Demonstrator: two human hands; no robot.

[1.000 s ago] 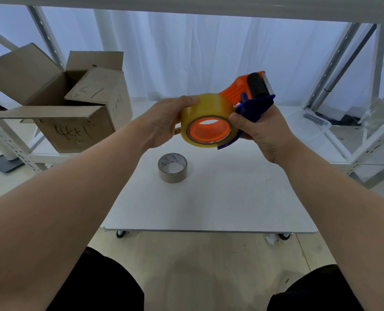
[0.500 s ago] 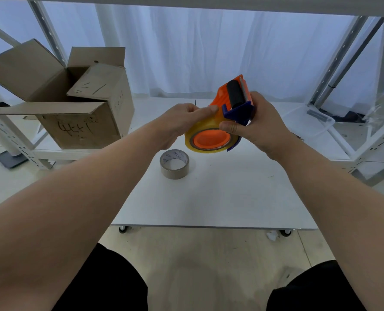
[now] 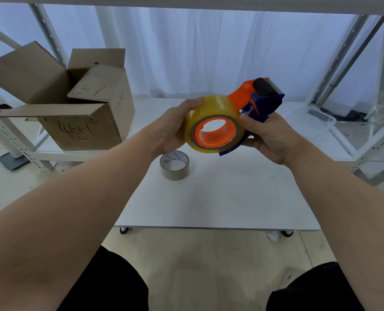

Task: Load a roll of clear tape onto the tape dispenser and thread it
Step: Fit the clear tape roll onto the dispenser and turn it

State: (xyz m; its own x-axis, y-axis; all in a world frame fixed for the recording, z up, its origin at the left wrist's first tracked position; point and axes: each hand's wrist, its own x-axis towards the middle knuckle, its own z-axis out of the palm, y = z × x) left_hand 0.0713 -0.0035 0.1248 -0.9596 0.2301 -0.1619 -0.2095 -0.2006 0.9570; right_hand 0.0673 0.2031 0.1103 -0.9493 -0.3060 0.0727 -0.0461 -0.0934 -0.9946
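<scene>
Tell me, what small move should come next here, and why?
Probably the left hand should pick the tape's free end loose: the clear tape roll already sits on the orange hub of the tape dispenser held by the right hand, and no strip visibly reaches the black roller.

White curtains point(image 3: 209, 52) glow with soft daylight behind the fingers point(image 3: 193, 103). Grey metal racking posts point(image 3: 340, 57) climb on either side of them. Under the fingers, a white table point(image 3: 220, 203) on castors point(image 3: 123, 230); below that, pale beige floor point(image 3: 209, 265). Left of them, an open cardboard box point(image 3: 78, 131).
</scene>
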